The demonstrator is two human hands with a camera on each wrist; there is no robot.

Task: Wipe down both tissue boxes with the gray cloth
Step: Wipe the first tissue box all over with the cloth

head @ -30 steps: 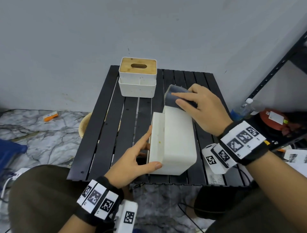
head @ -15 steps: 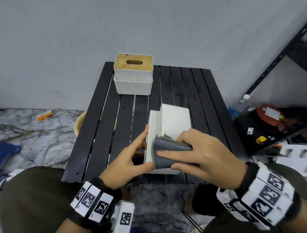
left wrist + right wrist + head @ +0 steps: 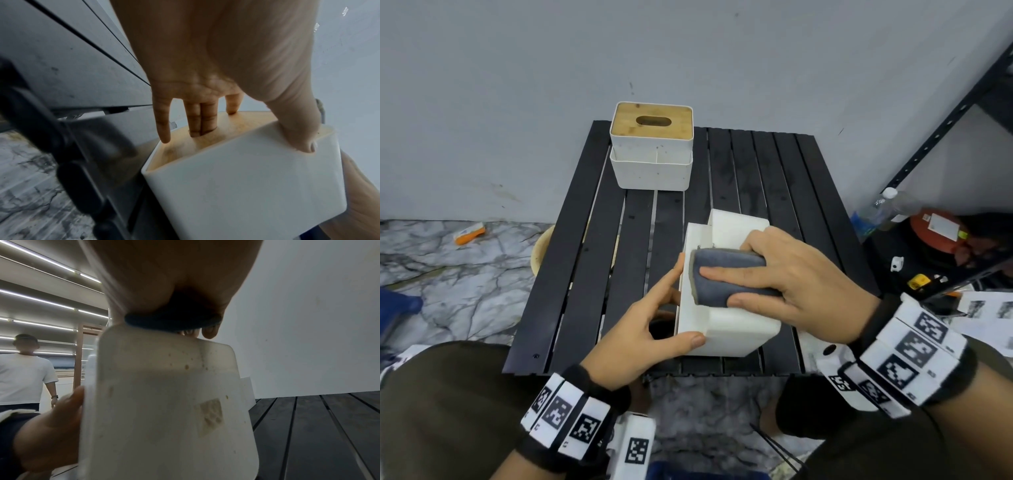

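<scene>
A white tissue box lies on its side near the front edge of the black slatted table. My left hand grips it, thumb on the near face. In the left wrist view that hand has two fingers in the slot of the box's wooden lid. My right hand holds the folded gray cloth and presses it on the box's upper face. The right wrist view shows the cloth on the spotted box. A second tissue box with a bamboo lid stands at the back.
A black metal rack stands to the right, with a plastic bottle and a red item beside it. A round bowl sits under the table's left side. A person in a white shirt stands off to the left.
My right hand drew the cloth from the box's far end to its near end, then slid it back toward the middle. My left hand has kept its hold on the box.
</scene>
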